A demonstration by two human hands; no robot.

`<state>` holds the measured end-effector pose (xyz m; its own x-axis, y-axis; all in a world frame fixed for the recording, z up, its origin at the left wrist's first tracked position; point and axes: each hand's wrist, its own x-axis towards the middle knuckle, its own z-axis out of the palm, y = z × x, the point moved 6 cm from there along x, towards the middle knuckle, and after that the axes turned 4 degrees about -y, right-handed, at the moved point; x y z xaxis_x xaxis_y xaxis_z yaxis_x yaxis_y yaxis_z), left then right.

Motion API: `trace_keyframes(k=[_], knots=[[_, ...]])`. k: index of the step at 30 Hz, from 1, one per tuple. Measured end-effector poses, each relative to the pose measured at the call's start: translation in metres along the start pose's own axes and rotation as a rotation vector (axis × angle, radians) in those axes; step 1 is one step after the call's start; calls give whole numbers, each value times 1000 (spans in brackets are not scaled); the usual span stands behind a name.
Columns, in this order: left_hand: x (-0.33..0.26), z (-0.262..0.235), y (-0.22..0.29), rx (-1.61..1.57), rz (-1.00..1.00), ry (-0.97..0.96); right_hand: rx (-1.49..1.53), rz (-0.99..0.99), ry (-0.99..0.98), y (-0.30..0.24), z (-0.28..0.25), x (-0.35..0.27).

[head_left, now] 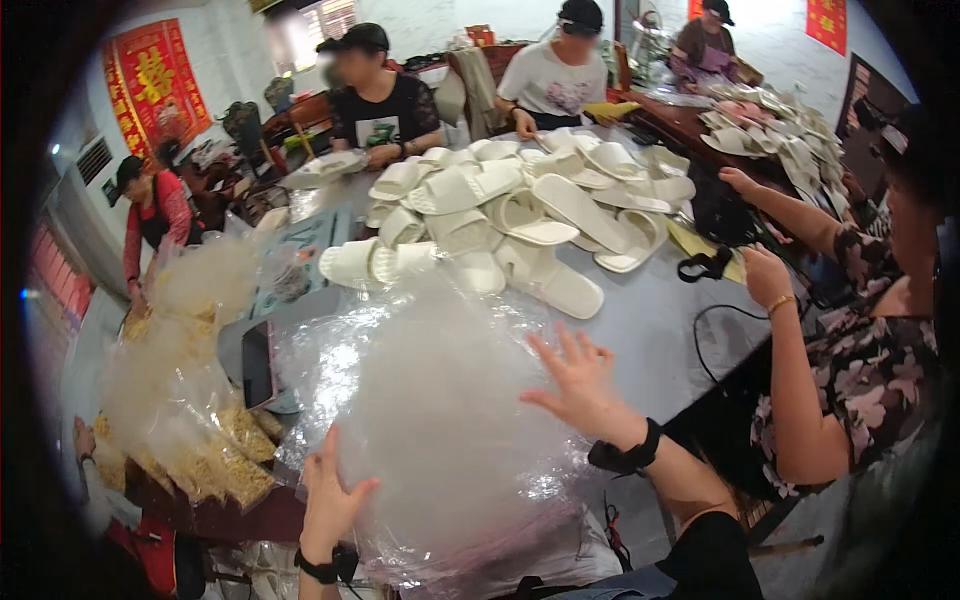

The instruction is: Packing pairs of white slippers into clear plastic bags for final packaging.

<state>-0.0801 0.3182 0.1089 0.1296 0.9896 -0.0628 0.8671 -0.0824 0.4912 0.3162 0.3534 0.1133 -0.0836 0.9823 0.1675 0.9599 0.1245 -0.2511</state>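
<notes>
plastic filled the near end of the grey table (650, 330): a big, cloudy heap of clear crinkled plastic bags (440, 420) lay between the person's two hands. the left hand (332, 498) stood at the heap's lower left edge, palm pressed flat to the film, fingers (326, 455) straight up and thumb splayed out, gripping nothing. the right hand (580, 382) rested against the heap's upper right side, its fingers (560, 348) fanned wide open and laid on the plastic rather than curled round it. a black band sat on each wrist. beyond the heap, a pile of white open-toed foam slippers (520, 215) covered the middle of the table. to the right, a person in a flowered blouse (860, 370) reached toward a black cord (708, 266) beside the slippers.
</notes>
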Motion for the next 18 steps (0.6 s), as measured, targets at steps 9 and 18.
trace_keyframes(k=[9,18], knots=[[28,36,39,-211,172,88,874,-157,-266,18,6,20],[59,37,49,-179,93,28,526,-238,-162,40,9,49]])
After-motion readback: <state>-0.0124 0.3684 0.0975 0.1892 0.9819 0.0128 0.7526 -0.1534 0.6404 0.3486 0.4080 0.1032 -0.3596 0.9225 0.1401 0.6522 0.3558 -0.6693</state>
